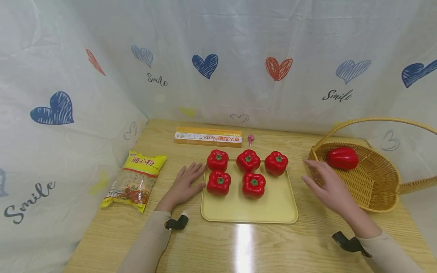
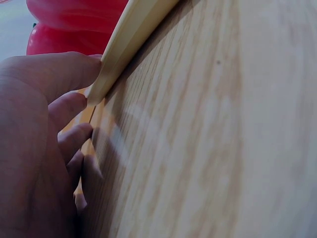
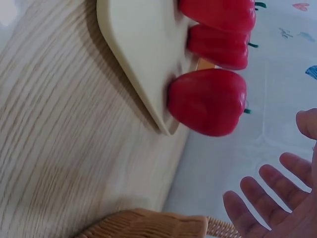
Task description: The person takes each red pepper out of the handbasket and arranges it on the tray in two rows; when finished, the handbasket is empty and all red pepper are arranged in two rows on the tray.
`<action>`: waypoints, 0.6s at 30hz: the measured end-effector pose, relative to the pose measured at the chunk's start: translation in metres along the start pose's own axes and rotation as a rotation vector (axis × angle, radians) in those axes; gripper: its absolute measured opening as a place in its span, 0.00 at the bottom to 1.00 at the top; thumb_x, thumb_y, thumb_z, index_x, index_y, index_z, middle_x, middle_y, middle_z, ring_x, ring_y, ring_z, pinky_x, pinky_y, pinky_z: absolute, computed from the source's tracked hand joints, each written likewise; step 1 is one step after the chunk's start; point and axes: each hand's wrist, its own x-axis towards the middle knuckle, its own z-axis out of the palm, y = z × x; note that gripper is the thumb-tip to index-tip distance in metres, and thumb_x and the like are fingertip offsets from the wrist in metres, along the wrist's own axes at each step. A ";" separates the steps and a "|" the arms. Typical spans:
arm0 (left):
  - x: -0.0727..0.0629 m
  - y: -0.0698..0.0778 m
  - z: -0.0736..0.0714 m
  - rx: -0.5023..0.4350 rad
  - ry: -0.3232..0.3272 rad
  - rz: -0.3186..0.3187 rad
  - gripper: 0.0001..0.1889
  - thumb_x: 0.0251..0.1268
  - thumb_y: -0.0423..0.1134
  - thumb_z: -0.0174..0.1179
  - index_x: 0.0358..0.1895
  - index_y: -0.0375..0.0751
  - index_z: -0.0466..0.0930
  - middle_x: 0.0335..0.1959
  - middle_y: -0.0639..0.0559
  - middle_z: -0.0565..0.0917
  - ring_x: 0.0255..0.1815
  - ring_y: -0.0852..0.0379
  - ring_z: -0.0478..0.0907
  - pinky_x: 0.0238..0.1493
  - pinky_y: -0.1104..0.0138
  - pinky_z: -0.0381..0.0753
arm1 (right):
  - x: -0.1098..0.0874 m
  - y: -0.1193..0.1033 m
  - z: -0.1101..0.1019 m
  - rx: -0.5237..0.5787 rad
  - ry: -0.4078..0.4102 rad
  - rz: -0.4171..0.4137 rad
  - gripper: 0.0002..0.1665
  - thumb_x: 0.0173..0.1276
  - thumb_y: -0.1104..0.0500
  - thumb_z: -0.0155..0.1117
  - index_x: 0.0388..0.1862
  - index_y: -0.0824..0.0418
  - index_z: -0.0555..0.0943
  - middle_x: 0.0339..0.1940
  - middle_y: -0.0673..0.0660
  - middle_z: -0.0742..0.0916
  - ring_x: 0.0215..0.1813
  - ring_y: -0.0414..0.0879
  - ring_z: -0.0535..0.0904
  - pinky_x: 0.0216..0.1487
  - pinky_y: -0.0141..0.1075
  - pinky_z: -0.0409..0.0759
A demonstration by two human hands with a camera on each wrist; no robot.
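Several red bell peppers (image 1: pixel 254 185) with green stems stand on a pale yellow tray (image 1: pixel 269 208), filling its back and left parts. My left hand (image 1: pixel 184 184) lies at the tray's left edge, fingers extended. In the left wrist view its thumb (image 2: pixel 74 74) touches the tray's rim. My right hand (image 1: pixel 329 185) hangs between the tray and a wicker basket (image 1: pixel 379 182), fingers spread and holding nothing. Inside the basket one red bell pepper (image 1: pixel 343 158) lies on its side. In the right wrist view the nearest pepper (image 3: pixel 208 101) stands at the tray's corner, apart from the fingers.
A yellow-topped food bag (image 1: pixel 136 180) lies on the left of the wooden table. Behind the tray are an orange and white pasta box (image 1: pixel 208 137) and a pink lollipop (image 1: pixel 251 138). The basket's tall handle (image 1: pixel 372 119) arches up at the right. A printed curtain (image 1: pixel 239 94) borders the table.
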 end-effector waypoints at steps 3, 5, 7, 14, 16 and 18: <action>0.000 0.000 0.000 -0.003 0.012 0.011 0.36 0.73 0.52 0.60 0.79 0.47 0.62 0.80 0.45 0.61 0.83 0.42 0.47 0.81 0.46 0.33 | 0.000 0.003 -0.005 -0.013 0.011 0.020 0.29 0.75 0.55 0.64 0.71 0.65 0.73 0.65 0.66 0.78 0.55 0.64 0.79 0.51 0.62 0.77; 0.000 0.001 0.000 -0.006 0.017 0.015 0.35 0.73 0.52 0.60 0.79 0.46 0.62 0.80 0.44 0.61 0.83 0.41 0.47 0.81 0.45 0.34 | 0.001 0.004 -0.008 -0.015 0.019 0.028 0.29 0.75 0.56 0.65 0.70 0.64 0.73 0.66 0.66 0.78 0.55 0.64 0.79 0.50 0.60 0.77; 0.000 0.001 0.000 -0.006 0.020 0.016 0.35 0.73 0.52 0.59 0.79 0.46 0.63 0.80 0.44 0.61 0.83 0.41 0.47 0.81 0.45 0.34 | 0.001 0.007 -0.011 -0.024 0.028 0.036 0.29 0.75 0.55 0.65 0.70 0.63 0.74 0.65 0.66 0.78 0.56 0.63 0.78 0.50 0.57 0.77; 0.000 0.002 -0.001 -0.008 0.010 0.013 0.36 0.72 0.52 0.60 0.79 0.47 0.62 0.80 0.44 0.61 0.83 0.42 0.48 0.81 0.46 0.33 | 0.001 0.014 -0.023 -0.011 0.030 0.078 0.31 0.75 0.54 0.64 0.73 0.63 0.72 0.64 0.68 0.78 0.56 0.66 0.78 0.49 0.63 0.77; 0.000 0.001 -0.001 -0.005 0.009 0.010 0.36 0.72 0.52 0.60 0.79 0.47 0.62 0.80 0.45 0.61 0.83 0.43 0.47 0.81 0.46 0.33 | 0.003 0.017 -0.026 -0.015 0.038 0.082 0.31 0.75 0.53 0.64 0.72 0.63 0.72 0.64 0.68 0.78 0.57 0.65 0.77 0.52 0.53 0.78; 0.000 0.000 0.000 -0.001 0.008 0.010 0.35 0.73 0.52 0.60 0.79 0.48 0.62 0.80 0.45 0.60 0.83 0.43 0.47 0.81 0.47 0.33 | 0.004 0.020 -0.029 -0.015 0.041 0.073 0.30 0.76 0.54 0.64 0.72 0.63 0.72 0.63 0.68 0.79 0.57 0.64 0.77 0.55 0.36 0.77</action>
